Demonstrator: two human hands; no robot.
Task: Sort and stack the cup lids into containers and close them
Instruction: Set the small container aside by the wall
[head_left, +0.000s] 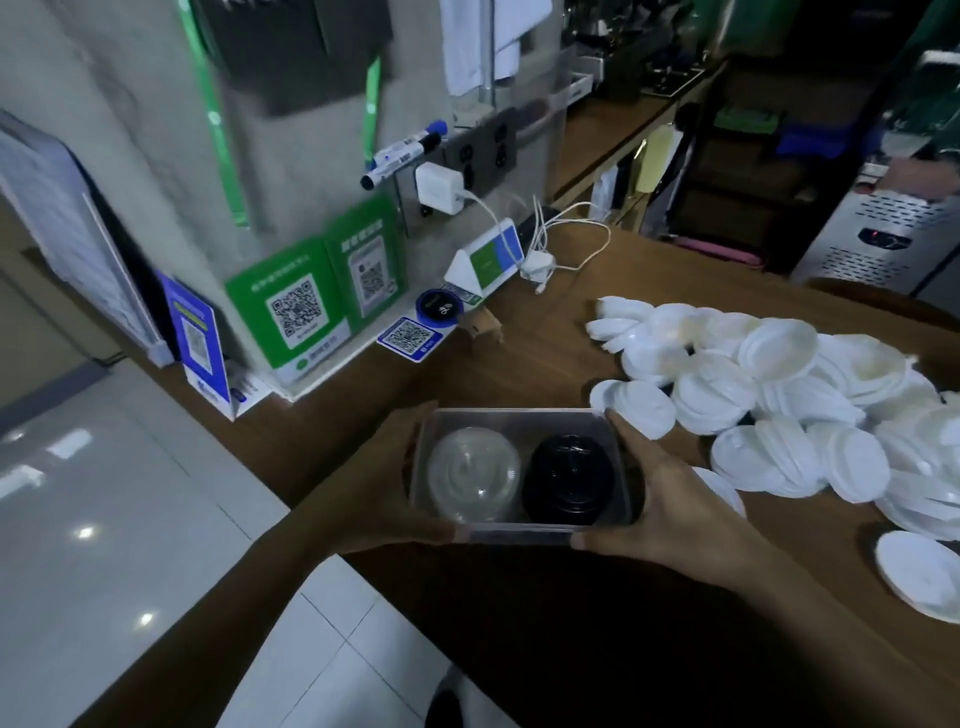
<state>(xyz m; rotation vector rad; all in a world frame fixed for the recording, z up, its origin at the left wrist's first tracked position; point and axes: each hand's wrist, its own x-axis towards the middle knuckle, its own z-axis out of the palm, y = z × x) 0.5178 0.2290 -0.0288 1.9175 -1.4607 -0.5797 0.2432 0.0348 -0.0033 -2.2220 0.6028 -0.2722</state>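
Both grips, left hand (384, 467) and right hand (670, 499), clasp opposite ends of the clear container (519, 414) near the counter's (519, 597) left edge; holding it level should steady its lid stacks (569, 478).

Place: drinks shop service counter.
Payment: green QR code signs (311, 306) on the wooden counter (519, 364), far left.
Stock: white cup lids (779, 405) heaped right.
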